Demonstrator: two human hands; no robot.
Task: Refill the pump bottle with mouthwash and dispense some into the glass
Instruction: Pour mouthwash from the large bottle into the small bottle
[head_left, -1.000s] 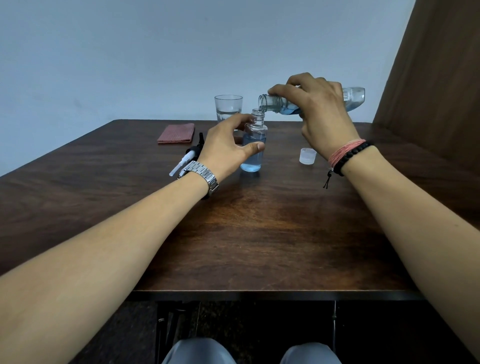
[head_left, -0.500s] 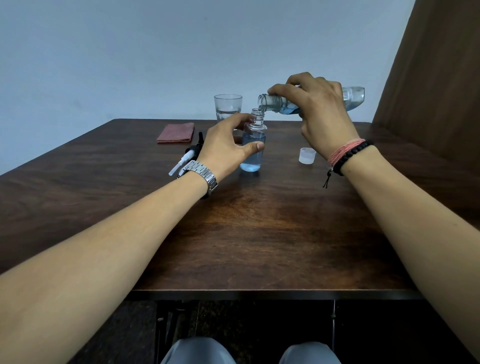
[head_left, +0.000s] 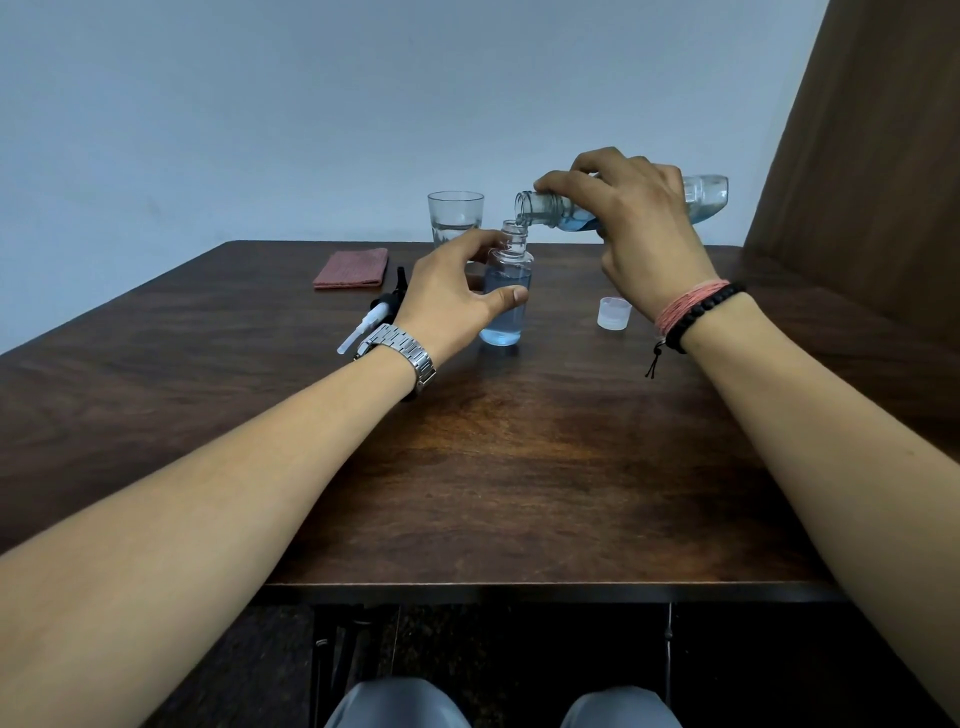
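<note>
A small clear pump bottle (head_left: 505, 301), its neck uncapped, stands upright on the dark wooden table (head_left: 519, 467) and holds pale blue liquid to well over half. My left hand (head_left: 452, 296) wraps around its left side, thumb in front. My right hand (head_left: 639, 234) grips a clear mouthwash bottle (head_left: 706, 200) tipped almost level, its mouth just over the small bottle's neck; blue liquid lies low in it. Behind stands a clear glass (head_left: 455, 215). The black and white pump head (head_left: 376, 314) lies on the table left of my left wrist.
A white cap (head_left: 614, 313) sits on the table right of the small bottle. A folded reddish cloth (head_left: 352, 267) lies at the back left. A brown panel (head_left: 872, 156) rises at the right. My knees show below the table's near edge.
</note>
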